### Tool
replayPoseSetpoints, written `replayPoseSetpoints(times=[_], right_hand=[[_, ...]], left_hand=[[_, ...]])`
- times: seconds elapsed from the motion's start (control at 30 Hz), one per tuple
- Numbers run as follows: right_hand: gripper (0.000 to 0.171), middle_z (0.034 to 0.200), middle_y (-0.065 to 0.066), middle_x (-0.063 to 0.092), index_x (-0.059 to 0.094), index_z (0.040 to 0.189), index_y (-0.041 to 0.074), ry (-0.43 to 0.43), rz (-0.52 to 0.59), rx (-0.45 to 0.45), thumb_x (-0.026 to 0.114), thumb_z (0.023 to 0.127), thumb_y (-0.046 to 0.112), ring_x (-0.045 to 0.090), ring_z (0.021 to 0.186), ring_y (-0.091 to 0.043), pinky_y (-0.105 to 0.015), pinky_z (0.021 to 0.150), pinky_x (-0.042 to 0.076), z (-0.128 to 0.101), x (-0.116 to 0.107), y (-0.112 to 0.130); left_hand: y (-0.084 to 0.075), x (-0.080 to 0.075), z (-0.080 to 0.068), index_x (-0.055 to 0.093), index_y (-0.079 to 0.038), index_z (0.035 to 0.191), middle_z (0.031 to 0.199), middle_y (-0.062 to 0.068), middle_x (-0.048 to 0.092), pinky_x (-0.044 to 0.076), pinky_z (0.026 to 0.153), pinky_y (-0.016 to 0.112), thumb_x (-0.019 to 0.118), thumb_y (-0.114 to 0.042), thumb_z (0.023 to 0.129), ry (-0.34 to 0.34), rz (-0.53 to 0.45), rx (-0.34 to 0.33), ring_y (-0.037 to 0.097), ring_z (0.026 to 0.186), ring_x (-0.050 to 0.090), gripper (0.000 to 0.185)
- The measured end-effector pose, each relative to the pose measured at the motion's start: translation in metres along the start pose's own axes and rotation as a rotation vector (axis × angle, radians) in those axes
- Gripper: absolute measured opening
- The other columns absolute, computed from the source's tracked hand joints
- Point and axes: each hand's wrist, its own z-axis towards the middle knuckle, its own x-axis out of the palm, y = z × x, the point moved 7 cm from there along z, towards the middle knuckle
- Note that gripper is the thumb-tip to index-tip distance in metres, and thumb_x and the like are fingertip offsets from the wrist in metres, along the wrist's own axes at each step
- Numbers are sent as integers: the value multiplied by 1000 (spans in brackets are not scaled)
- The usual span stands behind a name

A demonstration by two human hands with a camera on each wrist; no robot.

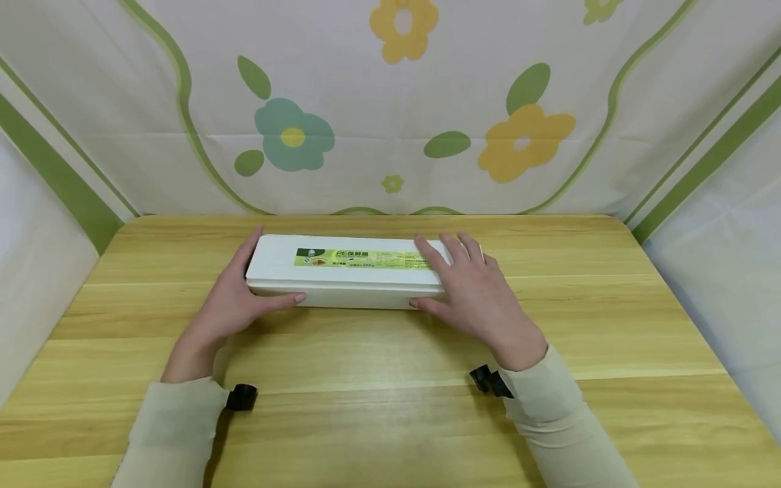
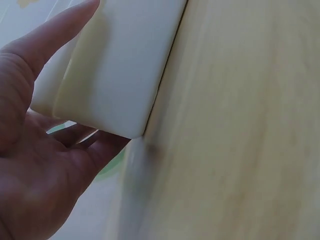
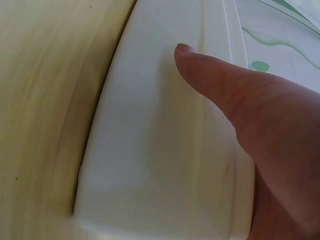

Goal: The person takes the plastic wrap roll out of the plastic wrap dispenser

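Left of centre in the head view, I have the bare left hand (image 1: 234, 305) gripping one end of the long white lidded box (image 1: 360, 298), thumb along its front wall, fingers reaching behind. The box lies flat across the middle of the frame on the pale yellow wood-grain worktop (image 1: 366, 379). Its walls look smooth and stiff, probably plastic; I'd expect some slip but little risk of crushing. The green rectangular printed label (image 1: 366, 258) on the lid reads PE cling film, so I'd allow for a roll's weight inside. The lid may be loose, so I'd take hold low on the walls, near both ends, rather than by the top. Right of centre, the bare right hand (image 1: 478, 291) grips the other end, thumb against the front wall, fingers spread across the lid.
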Motion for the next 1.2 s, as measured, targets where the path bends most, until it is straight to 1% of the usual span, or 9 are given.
replayPoseSetpoints(times=[0.17,0.27,0.37,0.47,0.6,0.77,0.9,1.0,1.2], right_hand=[[101,167,-19,40,28,172,28,-15,-26,-9,76,92,66,35,155,-47,-70,108,48,1,1,1],[101,166,-19,41,27,172,28,-16,-46,-11,76,93,67,37,153,-47,-69,107,50,2,1,1],[101,166,-19,41,27,172,28,-17,-63,-13,75,93,68,38,152,-47,-68,106,51,3,2,0],[101,165,-19,42,27,172,28,-20,-71,-14,75,92,68,39,151,-47,-68,105,51,3,2,0],[102,166,-19,42,27,172,27,-23,-74,-12,75,92,68,39,151,-47,-68,105,51,3,2,0],[101,166,-18,42,28,171,28,-28,-70,-8,76,92,68,39,151,-46,-68,105,51,3,3,0],[101,166,-18,42,27,172,28,-31,-65,-13,75,92,68,39,151,-46,-68,105,51,4,4,0],[101,165,-18,43,28,171,28,-42,-69,-17,76,92,68,40,151,-46,-68,104,52,4,4,0],[100,164,-19,44,30,171,28,-65,-68,-26,77,91,67,41,149,-47,-69,102,52,4,4,-1]], left_hand=[[7,-1,1,7,-37,174,172,5,34,31,121,56,97,-25,82,17,-57,-11,29,150,37,129],[11,0,1,15,-39,173,168,2,39,37,116,40,96,-25,84,28,-100,-17,24,145,41,121],[16,1,2,23,-38,171,164,1,43,42,106,23,94,-21,86,39,-165,-18,19,138,46,113],[20,3,4,26,-35,171,163,2,43,47,100,15,91,-13,88,57,-243,-4,16,134,50,108],[25,1,6,29,-29,171,161,2,44,51,100,14,88,-4,88,89,-323,18,14,132,54,104],[32,-5,8,34,-17,170,151,-5,53,51,100,13,87,1,88,106,-342,16,10,127,58,99],[34,-10,9,36,-10,168,148,-7,56,53,99,14,85,7,86,113,-373,35,9,125,59,97],[34,-10,12,37,-11,168,148,-6,57,54,98,16,85,8,86,125,-370,43,9,124,60,96],[33,-6,16,37,-21,168,152,-3,54,56,96,21,86,4,87,145,-325,24,12,125,62,98]])
